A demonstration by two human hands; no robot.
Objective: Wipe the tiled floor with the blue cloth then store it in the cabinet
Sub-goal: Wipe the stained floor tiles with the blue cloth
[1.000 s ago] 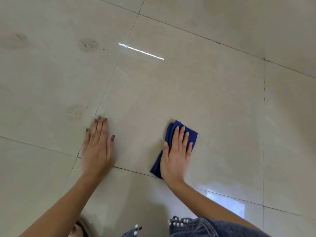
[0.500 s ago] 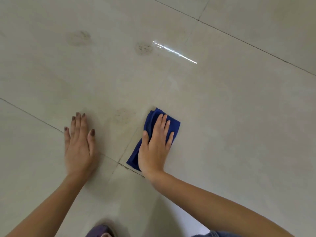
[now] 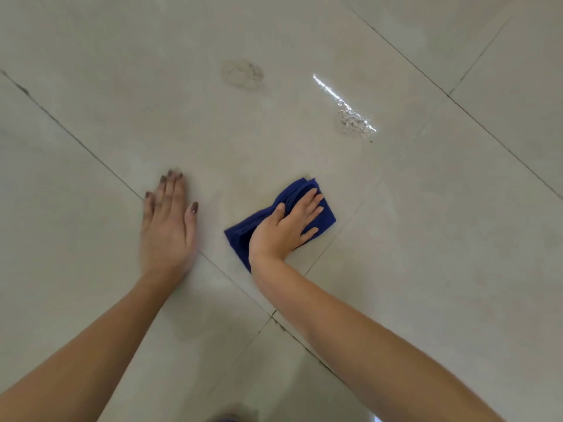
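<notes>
The right hand (image 3: 285, 228) presses flat on the folded blue cloth (image 3: 323, 216), whose long axis runs lower-left to upper-right, while the left hand (image 3: 167, 226) rests spread on the tiled floor (image 3: 426, 239).

Right hand (image 3: 286, 228) pressed flat, fingers spread, on a folded blue cloth (image 3: 323, 217) lying on the tiled floor (image 3: 426, 239). Left hand (image 3: 169, 226) flat on the floor just beside it, palm down, across a grout line (image 3: 76, 141). Two faint smudges (image 3: 242, 74) and a bright light streak (image 3: 344, 103) lie beyond the hands.
</notes>
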